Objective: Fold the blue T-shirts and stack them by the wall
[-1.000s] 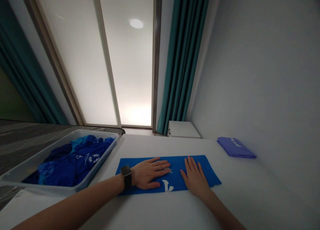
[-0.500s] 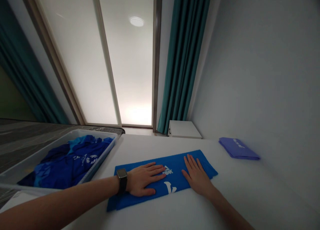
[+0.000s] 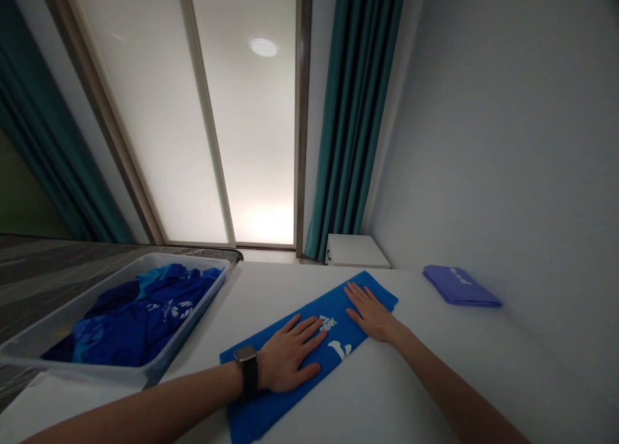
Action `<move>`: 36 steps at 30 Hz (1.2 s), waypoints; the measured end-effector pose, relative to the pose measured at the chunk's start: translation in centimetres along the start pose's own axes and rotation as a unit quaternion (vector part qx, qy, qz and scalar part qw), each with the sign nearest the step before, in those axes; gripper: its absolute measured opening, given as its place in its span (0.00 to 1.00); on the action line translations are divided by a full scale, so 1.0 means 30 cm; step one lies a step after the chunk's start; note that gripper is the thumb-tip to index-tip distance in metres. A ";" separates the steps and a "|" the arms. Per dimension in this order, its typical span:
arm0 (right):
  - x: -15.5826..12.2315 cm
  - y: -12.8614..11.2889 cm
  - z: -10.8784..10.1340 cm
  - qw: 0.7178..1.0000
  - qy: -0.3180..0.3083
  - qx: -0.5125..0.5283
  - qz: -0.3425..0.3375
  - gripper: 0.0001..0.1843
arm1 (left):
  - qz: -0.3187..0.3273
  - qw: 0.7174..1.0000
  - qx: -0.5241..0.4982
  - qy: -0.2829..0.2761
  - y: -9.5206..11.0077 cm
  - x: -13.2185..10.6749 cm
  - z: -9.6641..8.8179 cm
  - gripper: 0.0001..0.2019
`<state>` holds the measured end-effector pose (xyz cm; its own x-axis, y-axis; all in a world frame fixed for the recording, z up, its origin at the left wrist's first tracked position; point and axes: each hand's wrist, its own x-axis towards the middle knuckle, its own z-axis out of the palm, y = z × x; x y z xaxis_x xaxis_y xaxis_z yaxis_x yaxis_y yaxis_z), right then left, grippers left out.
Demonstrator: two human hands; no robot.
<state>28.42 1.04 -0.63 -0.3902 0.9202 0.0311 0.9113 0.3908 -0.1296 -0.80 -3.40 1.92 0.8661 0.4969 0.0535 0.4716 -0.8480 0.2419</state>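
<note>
A folded blue cloth (image 3: pixel 333 304) with a white logo and white lettering lies diagonally on the white table (image 3: pixel 459 360). My left hand (image 3: pixel 290 357), with a black watch on its wrist, presses flat on the cloth's near part, fingers spread. My right hand (image 3: pixel 372 314) lies flat on the cloth's far end, fingers apart. Neither hand grips the fabric. The cloth's near end runs out of view at the bottom of the picture.
To the left, a translucent plastic tray (image 3: pixel 193 258) holds crumpled blue garments (image 3: pixel 140 318). A folded violet-blue cloth (image 3: pixel 459 286) lies at the table's far right, by the grey wall (image 3: pixel 498 141). Beyond stand a white cabinet (image 3: pixel 355 250) and teal curtains (image 3: pixel 355 109).
The blue cloth has turned from nearly level to a diagonal, its far end swung away from me. Both hands have moved with it, still flat on the fabric.
</note>
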 end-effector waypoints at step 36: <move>0.217 -0.165 0.063 0.980 -0.008 -0.002 0.201 0.39 | -0.078 0.994 -0.046 0.060 0.158 0.029 0.107 0.31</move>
<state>21.13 5.06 -1.66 -0.0014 0.9993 -0.0366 0.9921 -0.0032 -0.1250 2.73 -7.58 0.02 0.7557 0.6435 0.1217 0.5761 -0.7416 0.3436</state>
